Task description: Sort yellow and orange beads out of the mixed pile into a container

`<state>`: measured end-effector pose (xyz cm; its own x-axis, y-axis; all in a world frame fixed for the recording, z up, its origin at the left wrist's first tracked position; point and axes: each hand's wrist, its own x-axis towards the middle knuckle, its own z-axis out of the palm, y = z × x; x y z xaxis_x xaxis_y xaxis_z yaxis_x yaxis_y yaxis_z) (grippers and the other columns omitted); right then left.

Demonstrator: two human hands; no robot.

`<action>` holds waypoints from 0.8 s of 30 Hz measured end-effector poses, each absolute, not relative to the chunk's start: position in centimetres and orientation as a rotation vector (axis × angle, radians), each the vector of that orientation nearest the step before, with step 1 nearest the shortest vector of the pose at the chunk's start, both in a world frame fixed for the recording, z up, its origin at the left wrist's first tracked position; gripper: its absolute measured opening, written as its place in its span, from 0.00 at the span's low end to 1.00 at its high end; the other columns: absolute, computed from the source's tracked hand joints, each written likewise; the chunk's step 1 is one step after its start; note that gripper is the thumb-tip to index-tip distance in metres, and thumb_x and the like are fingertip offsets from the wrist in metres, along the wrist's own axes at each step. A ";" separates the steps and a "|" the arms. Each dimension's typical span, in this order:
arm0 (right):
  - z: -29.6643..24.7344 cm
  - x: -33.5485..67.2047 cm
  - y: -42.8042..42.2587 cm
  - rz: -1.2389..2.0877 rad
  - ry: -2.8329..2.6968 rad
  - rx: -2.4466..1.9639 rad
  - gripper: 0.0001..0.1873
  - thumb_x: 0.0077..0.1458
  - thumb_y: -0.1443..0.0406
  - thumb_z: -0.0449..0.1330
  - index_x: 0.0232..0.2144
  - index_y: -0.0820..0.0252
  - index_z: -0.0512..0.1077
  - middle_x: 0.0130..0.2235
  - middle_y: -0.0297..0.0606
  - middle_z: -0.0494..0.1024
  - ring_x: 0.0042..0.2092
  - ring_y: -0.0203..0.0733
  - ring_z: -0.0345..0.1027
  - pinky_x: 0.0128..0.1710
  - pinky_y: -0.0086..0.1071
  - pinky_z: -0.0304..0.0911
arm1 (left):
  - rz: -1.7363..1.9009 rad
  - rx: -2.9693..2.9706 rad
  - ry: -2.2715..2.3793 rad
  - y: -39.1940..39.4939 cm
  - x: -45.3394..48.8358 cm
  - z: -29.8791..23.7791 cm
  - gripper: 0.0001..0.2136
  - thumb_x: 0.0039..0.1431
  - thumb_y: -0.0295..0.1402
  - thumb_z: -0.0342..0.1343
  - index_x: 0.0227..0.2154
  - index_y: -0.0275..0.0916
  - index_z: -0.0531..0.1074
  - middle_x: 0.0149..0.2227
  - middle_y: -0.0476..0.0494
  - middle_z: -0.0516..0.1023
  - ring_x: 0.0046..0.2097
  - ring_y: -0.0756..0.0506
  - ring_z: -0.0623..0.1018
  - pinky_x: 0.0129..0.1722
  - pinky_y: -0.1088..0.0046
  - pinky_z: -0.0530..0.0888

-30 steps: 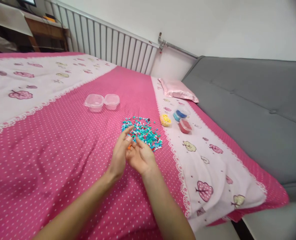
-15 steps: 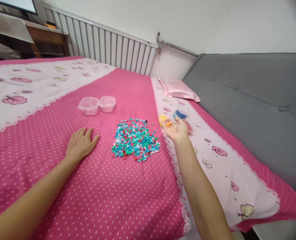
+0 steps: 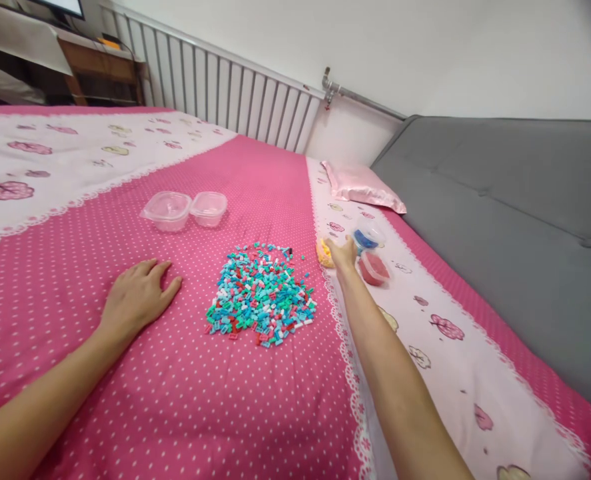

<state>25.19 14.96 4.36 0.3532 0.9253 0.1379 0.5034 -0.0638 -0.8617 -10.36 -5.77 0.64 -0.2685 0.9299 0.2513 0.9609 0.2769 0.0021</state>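
Note:
My left hand [image 3: 138, 293] lies flat on the pink dotted cover with fingers stretched out, holding nothing. Between my arms is a heap of tiny plastic pieces [image 3: 262, 293] in teal, green, blue, white, red and pink. My right hand [image 3: 342, 253] reaches to a tub of yellow and orange pieces [image 3: 324, 253]; its fingers are turned away and partly hidden, so any pieces in them do not show. Just right of that hand stand a clear tub with blue pieces [image 3: 366, 239] and a tub with red pieces [image 3: 374, 268].
Two clear plastic tubs [image 3: 168, 210] sit side by side beyond my left hand. A pink pillow [image 3: 362, 185] lies at the far right, against a grey padded headboard [image 3: 505, 200]. A white radiator [image 3: 215, 77] lines the wall, with a desk [image 3: 102, 63] at far left.
My right hand has turned from palm up, with orange pieces showing on it, to palm away at the yellow tub. The red tub is more visible. My left hand stays flat.

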 end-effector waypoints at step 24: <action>2.2 23.3 8.6 0.790 -1.672 -0.975 0.48 0.35 0.53 0.70 0.55 0.70 0.61 0.50 0.52 0.69 0.50 0.52 0.66 0.50 0.43 0.64 | -0.334 -1.780 -2.414 -6.1 -10.1 0.9 0.29 0.59 0.46 0.40 0.55 0.28 0.65 0.55 0.29 0.68 0.56 0.35 0.67 0.56 0.60 0.60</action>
<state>23.28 8.65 2.25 -0.1712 0.8864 0.4301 0.2301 0.4604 -0.8573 -10.11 -6.13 0.92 -0.2994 0.9263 0.2287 0.9536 0.2827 0.1034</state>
